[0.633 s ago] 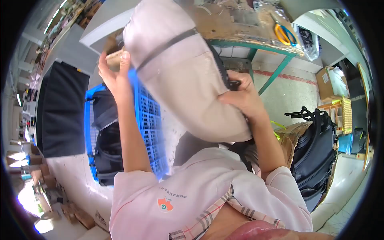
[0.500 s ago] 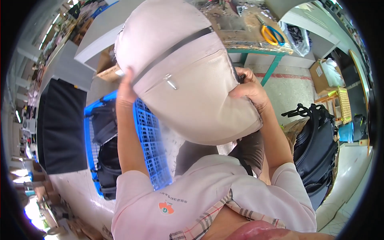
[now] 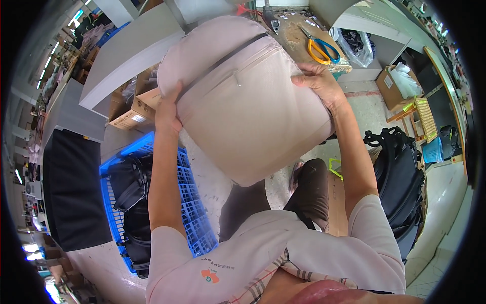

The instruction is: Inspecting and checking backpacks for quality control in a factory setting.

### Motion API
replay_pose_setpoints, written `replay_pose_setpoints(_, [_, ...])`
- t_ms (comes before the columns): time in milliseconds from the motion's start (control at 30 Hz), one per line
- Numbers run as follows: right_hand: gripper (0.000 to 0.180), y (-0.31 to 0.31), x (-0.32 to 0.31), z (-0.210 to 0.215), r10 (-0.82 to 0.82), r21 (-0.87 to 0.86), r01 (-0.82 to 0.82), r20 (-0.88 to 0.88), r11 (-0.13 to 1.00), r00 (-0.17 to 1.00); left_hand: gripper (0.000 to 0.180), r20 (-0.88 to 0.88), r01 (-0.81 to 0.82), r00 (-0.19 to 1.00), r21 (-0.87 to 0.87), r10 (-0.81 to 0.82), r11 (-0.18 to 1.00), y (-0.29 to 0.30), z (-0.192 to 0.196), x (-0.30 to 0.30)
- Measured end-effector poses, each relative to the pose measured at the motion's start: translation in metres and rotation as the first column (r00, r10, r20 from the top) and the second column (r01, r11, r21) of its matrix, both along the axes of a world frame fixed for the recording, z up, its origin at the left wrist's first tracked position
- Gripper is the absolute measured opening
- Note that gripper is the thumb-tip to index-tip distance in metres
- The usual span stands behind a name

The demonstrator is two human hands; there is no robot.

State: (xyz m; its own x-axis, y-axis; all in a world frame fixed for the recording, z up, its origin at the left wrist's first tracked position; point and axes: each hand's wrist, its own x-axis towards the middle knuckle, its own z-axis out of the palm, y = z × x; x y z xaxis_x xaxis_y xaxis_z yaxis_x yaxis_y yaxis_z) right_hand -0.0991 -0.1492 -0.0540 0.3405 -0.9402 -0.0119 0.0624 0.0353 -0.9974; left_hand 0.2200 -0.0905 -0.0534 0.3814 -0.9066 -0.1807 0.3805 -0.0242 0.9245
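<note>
A pale beige bag (image 3: 253, 119), seemingly a backpack, is held up in front of me with its broad face toward me. A dark strip crosses its upper part at a slant, with a seam and a small zip pull below it. My left hand (image 3: 168, 107) grips the left edge, thumb on the near face. At the upper right edge, my right hand (image 3: 322, 85) is closed with thumb on the face and fingers going behind. The bag's far side is hidden.
A blue plastic crate (image 3: 188, 187) with black bags stands at left, beside a black panel (image 3: 76, 190). Black backpacks (image 3: 397, 182) are piled at right. Scissors (image 3: 321, 50) with yellow and blue handles lie on the worn bench (image 3: 291, 38). A cardboard box (image 3: 134, 114) sits beyond the crate.
The bag has swung more squarely toward me, and its surface looks flatter and less bulging. My right hand has moved up its edge; my left stays on the left side.
</note>
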Motion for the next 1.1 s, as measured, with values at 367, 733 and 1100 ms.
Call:
replay_pose_setpoints(367, [0.044, -0.022, -0.008, -0.006, -0.009, 0.024, 0.010, -0.034, 1.000, 0.999, 0.050, 0.023, -0.020, 1.000, -0.009, 0.020, 1.000, -0.011, -0.002, -0.006])
replay_pose_setpoints(733, [0.042, -0.052, 0.003, 0.008, 0.022, 0.020, -0.021, -0.040, 1.000, 0.999, 0.050, -0.004, -0.056, 0.998, -0.011, 0.056, 0.998, -0.023, 0.011, 0.006])
replay_pose_setpoints(1100, [0.026, 0.009, 0.006, 0.033, 0.201, -0.157, -0.199, -0.005, 0.967, 0.980, 0.078, 0.821, -0.125, -0.116, -0.571, 0.559, 0.812, 0.041, 0.018, -0.024])
